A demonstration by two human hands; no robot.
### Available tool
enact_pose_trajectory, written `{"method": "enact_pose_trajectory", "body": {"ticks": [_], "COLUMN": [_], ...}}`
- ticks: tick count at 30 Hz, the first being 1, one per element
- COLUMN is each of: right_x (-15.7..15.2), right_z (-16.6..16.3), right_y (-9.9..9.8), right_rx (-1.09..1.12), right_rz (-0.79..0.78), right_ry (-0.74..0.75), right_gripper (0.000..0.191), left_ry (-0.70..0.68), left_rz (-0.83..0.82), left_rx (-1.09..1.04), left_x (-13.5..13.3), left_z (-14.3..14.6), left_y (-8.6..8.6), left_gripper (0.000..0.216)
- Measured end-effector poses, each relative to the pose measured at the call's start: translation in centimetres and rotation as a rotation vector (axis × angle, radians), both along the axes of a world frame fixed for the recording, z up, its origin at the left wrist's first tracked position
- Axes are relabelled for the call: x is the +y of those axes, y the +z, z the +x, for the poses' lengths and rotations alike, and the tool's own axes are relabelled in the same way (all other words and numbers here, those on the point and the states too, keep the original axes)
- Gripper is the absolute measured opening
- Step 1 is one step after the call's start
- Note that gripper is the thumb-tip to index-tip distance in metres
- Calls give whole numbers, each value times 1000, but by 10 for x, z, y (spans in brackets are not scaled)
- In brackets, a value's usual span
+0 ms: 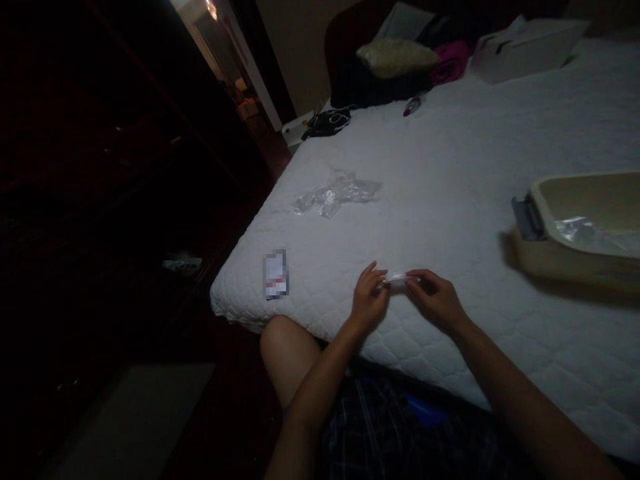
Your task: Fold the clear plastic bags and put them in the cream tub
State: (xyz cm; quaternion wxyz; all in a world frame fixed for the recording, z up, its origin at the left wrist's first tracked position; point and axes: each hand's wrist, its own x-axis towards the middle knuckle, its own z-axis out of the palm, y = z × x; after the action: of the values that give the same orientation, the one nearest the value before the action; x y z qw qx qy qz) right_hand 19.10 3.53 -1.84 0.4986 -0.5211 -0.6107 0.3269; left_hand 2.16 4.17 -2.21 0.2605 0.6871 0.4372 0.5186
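Observation:
Both my hands rest on the near edge of a white quilted mattress [450,173]. My left hand [369,300] and my right hand [436,298] each pinch one end of a small clear plastic packet [397,279] held between them just above the mattress. What is inside the packet is too small and dim to tell.
Crumpled clear plastic wrapping [335,193] lies further up the mattress. A small card or box [275,273] sits near the left corner. A beige bin [580,227] with a dark handle stands at right. Pillows, clothes and a white bag [525,47] pile at the far end. My bare knee [287,350] is below.

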Motion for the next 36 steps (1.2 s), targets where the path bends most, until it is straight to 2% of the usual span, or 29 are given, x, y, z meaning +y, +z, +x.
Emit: {"method": "enact_pose_trajectory", "body": {"ticks": [2, 5, 8, 14, 21, 25, 29, 32, 36], "right_x": [1, 5, 7, 8, 15, 15, 16, 16, 12], "right_z": [2, 7, 10, 5, -2, 10, 54, 110, 197], "right_y": [3, 5, 6, 11, 15, 24, 54, 95, 154], "right_rx": [153, 368, 500, 446, 569, 559, 460, 356, 254], "right_rz": [-58, -138, -267, -424, -465, -408, -274, -174, -48], "right_ry": [-29, -25, 57, 107, 104, 29, -45, -104, -287], "right_gripper": [28, 34, 41, 44, 44, 40, 38, 38, 44], "left_ry": [15, -12, -79, -137, -108, -99, -113, -87, -36], "left_rz": [-213, -510, -660, -747, -746, -794, -775, -785, -796], "left_rx": [-205, -521, -667, -622, -525, -555, -578, -569, -538], "left_x": [0, 1, 0, -1, -2, -4, -5, -4, -5], "left_z": [1, 3, 4, 7, 4, 3, 2, 1, 3], "left_y": [6, 14, 18, 19, 16, 12, 7, 5, 9], "left_gripper": [8, 22, 34, 35, 38, 41, 37, 36, 37]}}
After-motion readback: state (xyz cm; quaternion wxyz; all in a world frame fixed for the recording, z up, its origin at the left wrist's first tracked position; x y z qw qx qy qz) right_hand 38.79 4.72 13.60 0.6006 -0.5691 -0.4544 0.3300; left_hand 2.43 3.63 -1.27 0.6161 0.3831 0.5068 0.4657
